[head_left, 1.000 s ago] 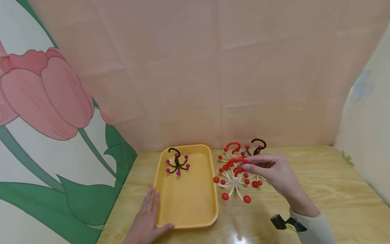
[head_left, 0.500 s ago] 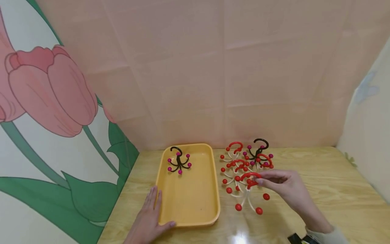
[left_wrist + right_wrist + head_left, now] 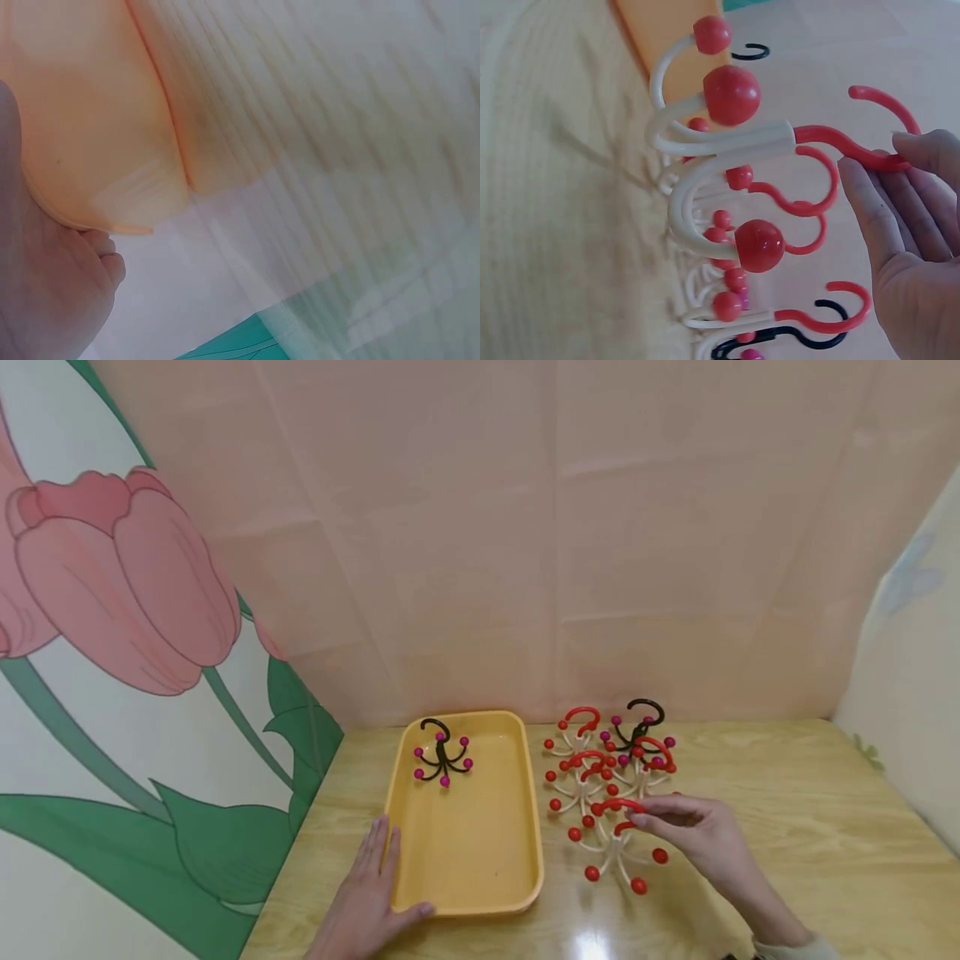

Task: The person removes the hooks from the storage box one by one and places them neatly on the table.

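Observation:
My right hand (image 3: 705,843) pinches the red hook of a white claw hanger (image 3: 617,845) with red balls on its arms. In the right wrist view, thumb and fingers meet on the curved red hook of that claw hanger (image 3: 754,142). It is upright over the table's front part; whether its arms touch the wood I cannot tell. My left hand (image 3: 363,893) rests against the near left corner of a yellow tray (image 3: 472,843), fingers straight along its side and thumb at the front rim. A black claw hanger (image 3: 442,760) with magenta balls stands inside the tray.
Right of the tray, several hangers stand close together: white-and-red hangers (image 3: 581,789) and a black hanger (image 3: 639,735) at the back. A pink cloth (image 3: 555,568) hangs behind the wooden table (image 3: 787,810). A tulip-painted wall (image 3: 135,585) rises on the left.
My right hand has moved the white-and-red hanger toward me, rightward and lower, away from the other hangers. My left hand has stayed at the tray.

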Demonstrator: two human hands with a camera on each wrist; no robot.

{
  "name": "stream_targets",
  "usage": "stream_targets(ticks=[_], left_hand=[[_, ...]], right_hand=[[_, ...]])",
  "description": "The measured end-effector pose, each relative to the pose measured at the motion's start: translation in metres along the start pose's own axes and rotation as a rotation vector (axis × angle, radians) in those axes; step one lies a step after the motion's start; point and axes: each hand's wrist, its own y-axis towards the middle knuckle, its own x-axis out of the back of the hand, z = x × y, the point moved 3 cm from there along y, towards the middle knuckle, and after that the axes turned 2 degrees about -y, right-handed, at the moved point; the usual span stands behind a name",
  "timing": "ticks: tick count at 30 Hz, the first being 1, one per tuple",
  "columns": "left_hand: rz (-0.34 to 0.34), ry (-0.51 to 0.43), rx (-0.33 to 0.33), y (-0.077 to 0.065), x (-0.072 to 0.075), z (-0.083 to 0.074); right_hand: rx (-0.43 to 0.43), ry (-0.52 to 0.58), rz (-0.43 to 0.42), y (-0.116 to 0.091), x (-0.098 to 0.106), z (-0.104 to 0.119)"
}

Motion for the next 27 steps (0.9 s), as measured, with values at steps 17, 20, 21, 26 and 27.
stream_targets(ticks=[17, 20, 21, 26, 27], left_hand=[[0.005, -0.034, 0.003, -0.001, 0.000, -0.002], [-0.015, -0.033, -0.019, -0.001, 0.001, -0.002], [-0.021, -0.031, -0.027, -0.002, 0.002, -0.002], [-0.045, -0.023, -0.049, -0.003, 0.002, -0.001], [-0.046, -0.022, -0.049, -0.003, 0.002, -0.001]], right_hand=[[-0.048, -0.013, -0.049, -0.002, -0.012, -0.023], [-0.051, 0.013, -0.038, -0.002, -0.013, -0.025], [-0.053, 0.024, -0.035, -0.002, -0.014, -0.026], [-0.068, 0.033, -0.025, -0.003, -0.016, -0.029], [-0.070, 0.028, -0.026, -0.003, -0.016, -0.030]])
